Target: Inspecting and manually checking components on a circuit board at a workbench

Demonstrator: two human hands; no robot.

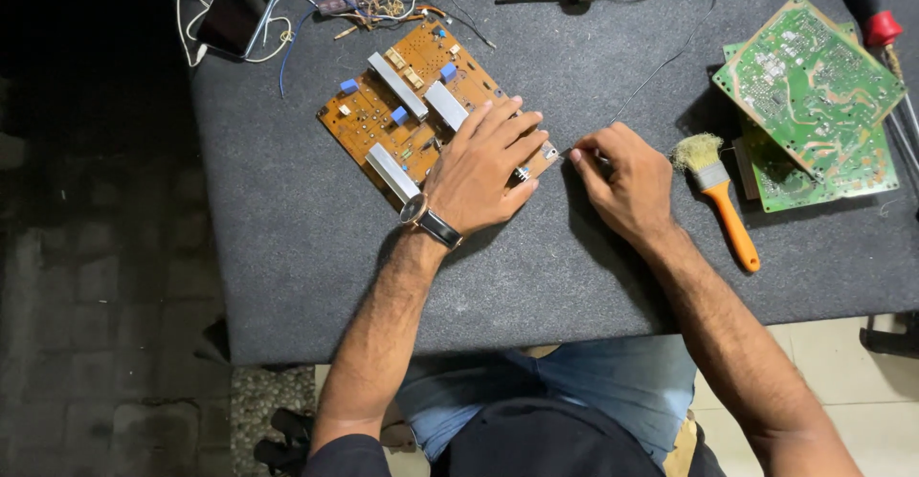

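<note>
board corner: my left hand (483, 166) lies flat over the near right part of the orange circuit board (412, 104), so I cannot see the components beneath it
right hand grip: my right hand (627, 180) is curled at the end of a thin black wire (661, 66); the fingertips hide what they pinch, and I cannot tell if they close on it
green boards: 2 green circuit boards (814, 85) are stacked, the lower 1 mostly covered
red-handled tool: the red-handled tool (869, 3) is cut off by the top edge
dark object: the dark object (235, 8) at top left is too dim to identify
</note>
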